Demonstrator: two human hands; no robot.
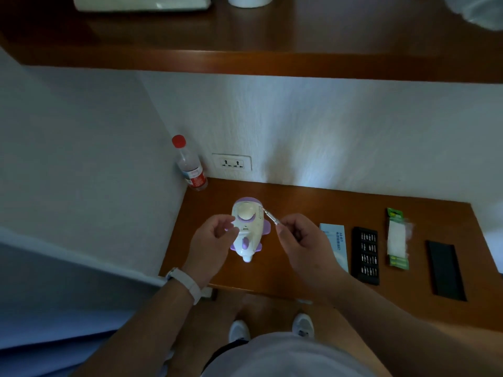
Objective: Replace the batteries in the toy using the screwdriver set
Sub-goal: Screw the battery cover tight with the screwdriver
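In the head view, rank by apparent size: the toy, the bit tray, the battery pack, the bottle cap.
1. toy
2. bit tray and battery pack: too alike to rank
3. bottle cap

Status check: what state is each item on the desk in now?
Toy plane: lying on the desk, left hand holding its side.
Screwdriver: pinched in right hand, tip at the toy.
Bit case: open, bits showing.
Case lid: off, lying apart.
Water bottle: upright, capped.
Battery pack: lying flat; whether opened, unclear.
Wall socket: nothing plugged in.
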